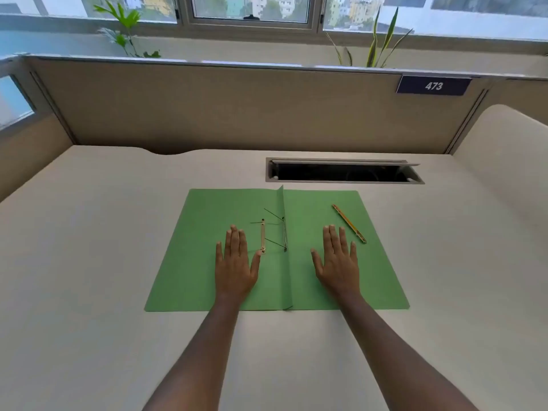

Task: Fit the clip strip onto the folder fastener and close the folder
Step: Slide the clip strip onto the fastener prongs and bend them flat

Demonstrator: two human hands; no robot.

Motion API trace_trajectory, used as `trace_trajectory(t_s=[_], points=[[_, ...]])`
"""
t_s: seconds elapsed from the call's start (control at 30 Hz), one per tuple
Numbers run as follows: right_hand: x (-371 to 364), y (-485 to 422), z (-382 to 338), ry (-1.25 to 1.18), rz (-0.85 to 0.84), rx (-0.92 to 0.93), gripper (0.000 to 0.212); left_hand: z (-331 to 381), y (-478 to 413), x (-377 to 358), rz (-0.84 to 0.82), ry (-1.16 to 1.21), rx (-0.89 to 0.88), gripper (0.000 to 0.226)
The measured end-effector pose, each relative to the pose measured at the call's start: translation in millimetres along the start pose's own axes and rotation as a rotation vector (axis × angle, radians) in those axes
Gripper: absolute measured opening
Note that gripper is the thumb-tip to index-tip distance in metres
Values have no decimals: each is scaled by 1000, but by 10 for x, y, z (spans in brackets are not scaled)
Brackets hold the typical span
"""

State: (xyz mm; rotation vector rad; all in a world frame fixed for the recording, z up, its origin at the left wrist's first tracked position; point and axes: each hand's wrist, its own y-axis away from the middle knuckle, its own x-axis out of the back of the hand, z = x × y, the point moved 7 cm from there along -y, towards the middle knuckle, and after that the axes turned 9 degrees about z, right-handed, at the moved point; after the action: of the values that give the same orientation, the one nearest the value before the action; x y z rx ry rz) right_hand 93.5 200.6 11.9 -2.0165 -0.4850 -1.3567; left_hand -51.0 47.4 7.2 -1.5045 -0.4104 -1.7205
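Fingers of both the left hand [235, 262] and right hand [338, 259] lie spread flat, empty, on the open folder [189, 262]; nothing started, so next pick up the clip strip [349, 223] near the right hand

White digits "473" stand on a dark nameplate [433, 85] fixed to the desk partition [237, 108].

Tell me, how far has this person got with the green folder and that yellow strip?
Done: the green folder lies open on the desk, its fastener exposed near the spine. In hand: nothing; the left hand and right hand rest flat and empty on the folder. Left: the yellow clip strip lies loose on the right flap, not yet fitted, and the folder must be closed.
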Motion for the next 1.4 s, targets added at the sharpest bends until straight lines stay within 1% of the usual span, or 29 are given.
trace_trajectory(t_s=[0.07,0.1,0.17,0.33,0.43,0.7,0.93,1.1,1.23,1.4], points=[[-48,20,18,9,-29,-18,64,-39,0,-59,-3,4,19,69],[-89,40,31,9,-47,-26,64,-60,5,-100,-14,-7,29,65],[-160,83,33,-21,-80,-39,63,-76,7,-167,-49,-10,37,65],[-234,150,70,-36,-100,-70,60,-93,15,-233,-99,17,48,64],[-265,157,74,-38,-118,-73,58,-101,16,-241,-96,32,54,63],[-271,165,78,-46,-98,-73,56,-113,26,-229,-60,47,55,61],[-254,150,88,-81,-62,-69,52,-115,35,-237,-39,85,55,59],[-66,30,174,-174,78,-61,38,-127,31,-235,-27,86,53,58],[137,-177,438,-133,153,-135,34,-120,34,-229,-14,58,50,57],[225,-406,758,-31,97,-289,33,-119,41,-226,-1,50,55,55]])
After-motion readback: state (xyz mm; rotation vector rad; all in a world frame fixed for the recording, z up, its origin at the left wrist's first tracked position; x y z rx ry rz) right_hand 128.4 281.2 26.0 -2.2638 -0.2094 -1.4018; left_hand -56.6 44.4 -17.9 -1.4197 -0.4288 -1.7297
